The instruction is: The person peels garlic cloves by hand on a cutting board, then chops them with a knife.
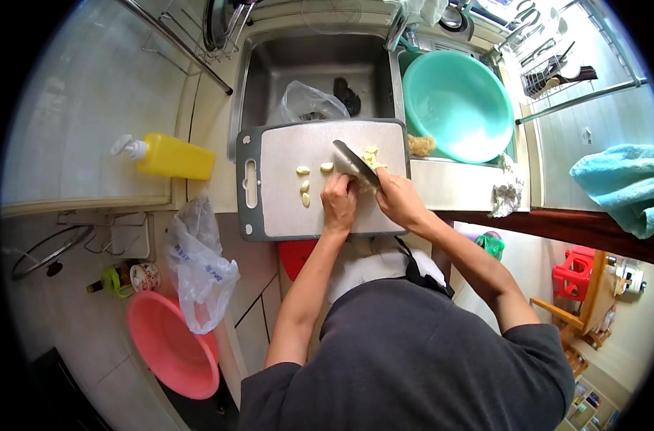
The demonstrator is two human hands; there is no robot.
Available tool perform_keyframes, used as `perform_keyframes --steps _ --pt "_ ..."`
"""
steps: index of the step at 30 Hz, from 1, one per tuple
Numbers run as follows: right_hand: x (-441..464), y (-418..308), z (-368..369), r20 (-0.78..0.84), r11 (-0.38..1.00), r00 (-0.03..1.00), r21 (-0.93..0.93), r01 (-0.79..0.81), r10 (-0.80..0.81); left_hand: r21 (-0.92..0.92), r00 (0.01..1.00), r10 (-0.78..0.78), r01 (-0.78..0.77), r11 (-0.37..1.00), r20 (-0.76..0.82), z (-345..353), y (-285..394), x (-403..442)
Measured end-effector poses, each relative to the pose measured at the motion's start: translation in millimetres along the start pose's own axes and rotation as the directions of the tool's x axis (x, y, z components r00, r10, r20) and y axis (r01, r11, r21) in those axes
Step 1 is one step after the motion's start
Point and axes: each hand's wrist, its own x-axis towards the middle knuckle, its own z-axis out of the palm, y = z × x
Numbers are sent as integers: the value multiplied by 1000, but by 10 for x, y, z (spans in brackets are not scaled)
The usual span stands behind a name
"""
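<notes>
A grey-rimmed cutting board (284, 208) lies across the front of the sink. My right hand (399, 201) is closed round the handle of a kitchen knife (356, 162), whose blade points up and to the left over the board. Close beside the blade, my left hand (339, 201) presses down with bent fingers; whatever they grip is hidden. Cut garlic (371, 156) sits on the blade's far right side. Several whole peeled garlic cloves, including one clove (327, 167) near the knife and another (305, 200) lower down, rest left of my hands.
Behind the board, the metal sink (269, 65) holds a clear plastic bag (313, 100) and something dark. To the right stands a turquoise basin (456, 100), with a brown scrubber (421, 146) beside it. A yellow pump bottle (176, 156), a hanging plastic bag (201, 266) and a pink basin (173, 345) are left.
</notes>
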Motion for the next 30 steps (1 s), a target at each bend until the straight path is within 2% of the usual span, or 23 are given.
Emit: perform_keyframes --steps 3,8,12,14,15,17,18,19,21,22,25,26,30 --pt "-90 -77 -37 -30 999 999 31 16 -15 -3 999 -45 45 999 -9 8 19 -26" --pt "-66 -158 5 62 997 998 -69 -14 19 -25 999 -41 40 999 -28 -31 52 -67" --pt "-97 -63 89 20 996 1000 -85 17 -15 14 992 -36 38 999 -117 -81 32 -121" --pt "-76 -2 41 12 998 999 44 36 -37 69 981 -75 89 994 -179 -128 76 -169" --pt "-49 -10 -51 14 998 999 42 43 -44 69 980 -76 90 994 -186 -148 115 -170" --pt "-47 -54 -276 36 976 998 208 -59 53 134 983 -119 138 981 -137 -182 184 -237" --pt "-14 48 -349 15 981 1000 194 12 -15 147 982 -122 142 979 -141 -136 158 -252" --pt "43 126 -420 -134 965 961 69 253 -243 145 980 -127 149 978 -150 -113 155 -259" --pt "173 214 -570 76 966 966 -57 251 -246 157 966 -110 149 976 -232 -76 165 -273" --pt "221 213 -617 108 934 937 -102 342 -331 159 962 -116 159 974 -249 -81 162 -282" --pt "369 170 -650 235 888 891 -163 430 -388 154 932 -162 221 963 -324 -148 165 -384" --pt "407 193 -619 213 875 877 -139 464 -431 155 927 -184 244 957 -326 -157 180 -417" --pt "528 238 -598 337 837 839 -206 508 -426 179 917 -206 279 944 -342 -120 193 -445"
